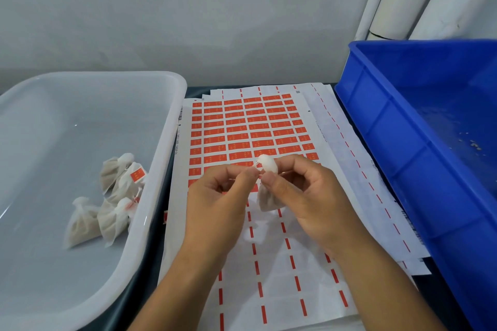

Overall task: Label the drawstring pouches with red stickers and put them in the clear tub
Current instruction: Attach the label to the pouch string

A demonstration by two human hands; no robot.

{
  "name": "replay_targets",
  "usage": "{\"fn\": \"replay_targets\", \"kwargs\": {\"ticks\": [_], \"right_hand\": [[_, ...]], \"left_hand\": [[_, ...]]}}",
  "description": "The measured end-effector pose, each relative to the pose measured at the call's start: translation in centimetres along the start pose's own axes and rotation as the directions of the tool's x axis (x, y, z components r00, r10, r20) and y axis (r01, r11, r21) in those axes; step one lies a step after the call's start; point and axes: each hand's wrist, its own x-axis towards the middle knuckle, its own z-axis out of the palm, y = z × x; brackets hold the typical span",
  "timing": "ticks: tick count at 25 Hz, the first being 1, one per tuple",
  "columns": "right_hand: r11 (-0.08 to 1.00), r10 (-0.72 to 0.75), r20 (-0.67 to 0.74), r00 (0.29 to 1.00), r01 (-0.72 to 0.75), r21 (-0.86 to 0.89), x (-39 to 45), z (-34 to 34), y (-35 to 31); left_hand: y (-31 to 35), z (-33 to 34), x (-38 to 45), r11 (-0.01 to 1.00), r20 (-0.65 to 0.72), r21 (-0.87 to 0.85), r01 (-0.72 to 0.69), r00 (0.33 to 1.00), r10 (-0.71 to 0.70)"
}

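Both hands work one drawstring pouch (pixel 269 197): my right hand (pixel 304 191) pinches its neck while my left hand (pixel 220 193) pinches the string toward nine o'clock; I'd fold the red sticker squarely around it.

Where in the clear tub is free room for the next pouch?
The clear tub has bare floor along its far and left walls. The pouches crowd the near right side, beside the wall next to the sticker sheet.

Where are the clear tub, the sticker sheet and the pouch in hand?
clear tub (pixel 172 126), head view, right rim.
sticker sheet (pixel 242 126), head view, red label grid.
pouch (pixel 269 199), head view, filled lower body under the right hand.
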Motion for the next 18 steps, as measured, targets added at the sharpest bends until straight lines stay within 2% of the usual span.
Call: {"fn": "replay_targets", "kwargs": {"ticks": [4,10,15,18], "right_hand": [[0.998,-0.069,0.01,0.998,0.069,0.013,-0.23,0.48,-0.13],[0.993,-0.098,-0.078,0.992,0.102,0.051,-0.12,0.5,0.05],[0.992,-0.124,-0.007,0.992,0.124,0.021,-0.29,0.64,0.11],[0.985,-0.137,0.057,0.989,0.143,-0.1,-0.51,0.81,0.04]], "left_hand": [[-0.21,-0.07,0.07,1.0,0.01,0.026,-0.003,1.0,0.002],[-0.76,-0.02,0.04,0.98,0.005,0.153,-0.125,0.992,0.126],[-0.73,-0.05,0.06,0.996,-0.018,0.034,-0.085,0.996,0.085],[-0.67,-0.49,0.3,0.996,-0.062,-0.02,-0.084,0.995,0.083]]}}
